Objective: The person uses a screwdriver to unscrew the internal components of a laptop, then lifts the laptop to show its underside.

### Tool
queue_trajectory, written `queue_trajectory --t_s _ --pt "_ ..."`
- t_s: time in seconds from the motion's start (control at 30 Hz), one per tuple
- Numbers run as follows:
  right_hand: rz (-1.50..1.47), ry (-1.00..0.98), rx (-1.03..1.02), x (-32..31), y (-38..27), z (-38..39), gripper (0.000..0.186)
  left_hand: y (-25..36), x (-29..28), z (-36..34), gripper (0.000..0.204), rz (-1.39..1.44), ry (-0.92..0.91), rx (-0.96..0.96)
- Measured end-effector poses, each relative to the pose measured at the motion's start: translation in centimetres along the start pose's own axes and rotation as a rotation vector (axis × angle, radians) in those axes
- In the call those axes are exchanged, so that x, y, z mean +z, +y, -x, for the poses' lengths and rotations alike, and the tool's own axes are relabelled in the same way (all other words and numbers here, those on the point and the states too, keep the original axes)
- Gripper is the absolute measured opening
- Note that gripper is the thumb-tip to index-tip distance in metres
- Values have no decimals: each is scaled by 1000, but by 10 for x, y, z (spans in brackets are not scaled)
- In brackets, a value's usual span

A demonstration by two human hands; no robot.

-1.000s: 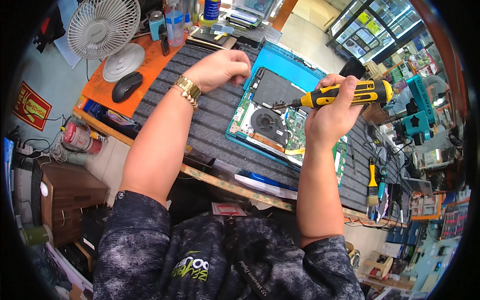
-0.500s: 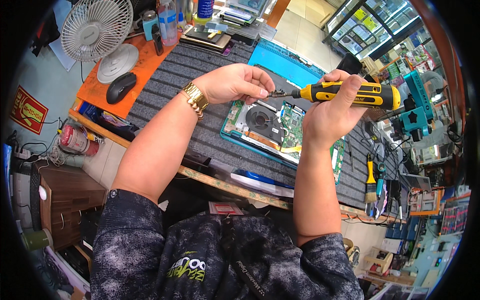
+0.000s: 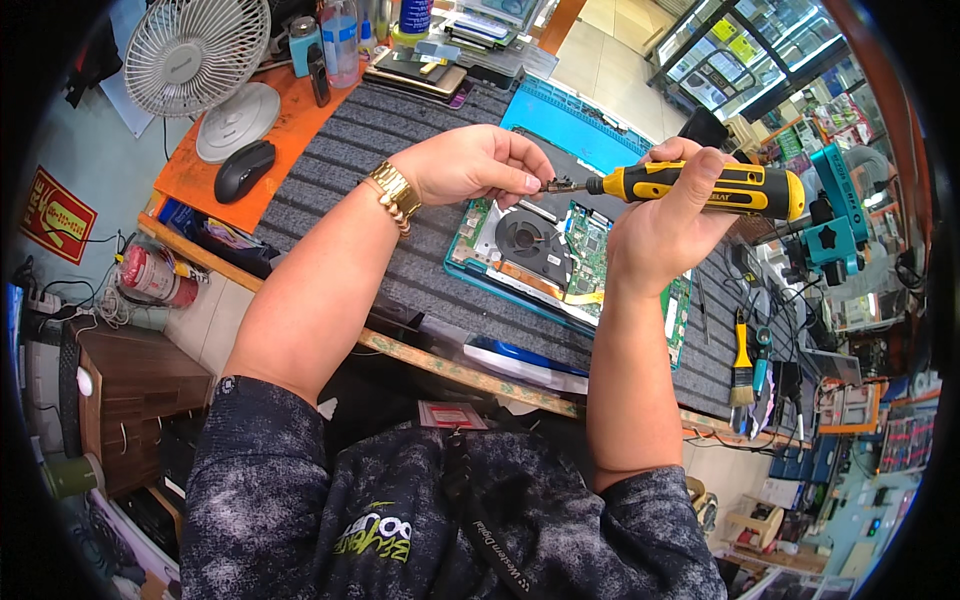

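Note:
My right hand [image 3: 665, 220] is wrapped round a yellow and black electric screwdriver [image 3: 745, 188], held level with its bit pointing left. At the bit's tip, my left hand [image 3: 480, 170] pinches thumb and forefinger together. Small dark pieces [image 3: 560, 186] sit around the tip there, too small to name for certain. Below both hands lies an opened laptop base [image 3: 455, 268] with a blue-green edge. Its round black fan [image 3: 522, 234] and green circuit board [image 3: 590, 245] are exposed. My right wrist and forearm hide part of the laptop.
A grey ribbed mat [image 3: 330, 180] covers the bench. Beyond the laptop is a blue work mat [image 3: 545, 110]. A yellow brush [image 3: 741, 360] lies at the right. On the left are a black mouse [image 3: 244, 171] and a white fan [image 3: 195, 60]; stacked devices [image 3: 415, 75] stand behind.
Very little differs. Both hands and the screwdriver keep the same pose at the bit's tip, while the whole view has shifted by a few pixels.

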State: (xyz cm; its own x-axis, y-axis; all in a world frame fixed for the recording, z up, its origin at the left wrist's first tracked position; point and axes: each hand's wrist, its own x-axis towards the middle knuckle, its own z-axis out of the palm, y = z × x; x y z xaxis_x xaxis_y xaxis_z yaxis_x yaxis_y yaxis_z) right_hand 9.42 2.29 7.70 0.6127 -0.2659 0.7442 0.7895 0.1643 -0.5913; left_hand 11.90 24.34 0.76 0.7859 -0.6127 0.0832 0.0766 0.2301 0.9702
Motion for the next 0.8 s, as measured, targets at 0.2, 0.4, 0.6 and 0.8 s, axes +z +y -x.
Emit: queue_trajectory --t_s 0.2,0.4,0.6,0.8 --pt "1 -14 1 3 1 3 32 5 0 3 24 -46 1 -9" --pt "-158 -177 121 29 0 38 27 15 -34 9 29 -284 568 163" --pt "-167 -363 186 46 6 64 31 8 -59 9 31 -543 947 285" --pt "-101 -428 252 49 8 68 33 5 -65 9 34 -581 955 304"
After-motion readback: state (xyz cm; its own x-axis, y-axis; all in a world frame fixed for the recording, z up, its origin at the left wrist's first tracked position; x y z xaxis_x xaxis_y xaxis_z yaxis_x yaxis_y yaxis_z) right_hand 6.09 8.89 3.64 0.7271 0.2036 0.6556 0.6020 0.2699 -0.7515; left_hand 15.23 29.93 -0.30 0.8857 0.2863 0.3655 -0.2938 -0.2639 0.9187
